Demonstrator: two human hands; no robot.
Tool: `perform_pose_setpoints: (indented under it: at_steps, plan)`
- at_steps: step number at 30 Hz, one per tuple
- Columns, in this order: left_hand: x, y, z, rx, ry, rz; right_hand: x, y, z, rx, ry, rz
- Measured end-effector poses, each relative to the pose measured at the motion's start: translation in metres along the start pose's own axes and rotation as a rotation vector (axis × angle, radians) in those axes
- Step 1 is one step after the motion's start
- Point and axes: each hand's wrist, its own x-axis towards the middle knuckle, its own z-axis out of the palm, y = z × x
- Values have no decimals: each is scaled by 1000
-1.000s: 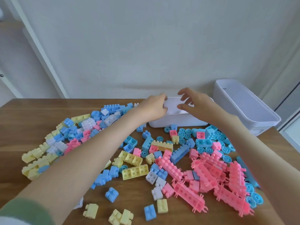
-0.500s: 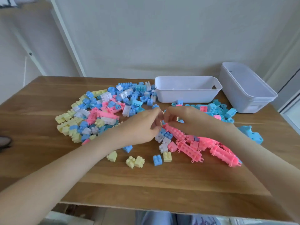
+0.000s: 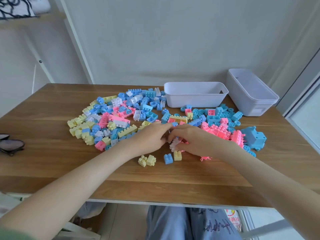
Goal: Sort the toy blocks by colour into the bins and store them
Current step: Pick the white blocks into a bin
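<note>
Toy blocks [image 3: 128, 130] lie scattered, colours mixed, over the table [image 3: 52, 161]. Right hand [image 3: 197, 139] pinches a white block [image 3: 174, 146] at the heap's near edge; left hand [image 3: 150, 138] curls narrowly against it, grip unclear, likely pulling joined pieces apart. One bin [image 3: 195, 99] waits just behind, within reach.

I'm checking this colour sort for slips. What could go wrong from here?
Only one white plastic bin is set out; the rest sit nested in the white bin stack, so colours might get mixed. The right hand pinches small white toy blocks beside pink toy blocks, so a pink one could come along.
</note>
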Motion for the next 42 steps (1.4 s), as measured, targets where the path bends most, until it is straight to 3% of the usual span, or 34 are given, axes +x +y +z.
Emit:
perform_pose_setpoints:
  at_steps: [5,10,17,23,26,33,36,39,42]
  plan:
    - [0,0,-6,-15,-22,-8,6,0,-3,-102,-67,20]
    - [3,-8,-7,134,-49,-6,12,-3,-6,-93,-90,78]
    - [-2,-7,-19,-26,-81,-40,13,0,-10,-108,-54,64]
    - [7,-6,-29,-29,-34,-60,10,13,-33,76,67,39]
    - [25,-5,-37,8,19,-81,9,22,-52,424,98,68]
    - [97,12,-61,-12,165,-77,52,59,-81,659,416,152]
    - [134,11,-60,-5,242,-103,77,89,-79,471,541,299]
    - [154,4,-53,19,244,-155,90,109,-74,36,429,429]
    - [166,-2,-46,33,146,-148,97,118,-67,17,425,450]
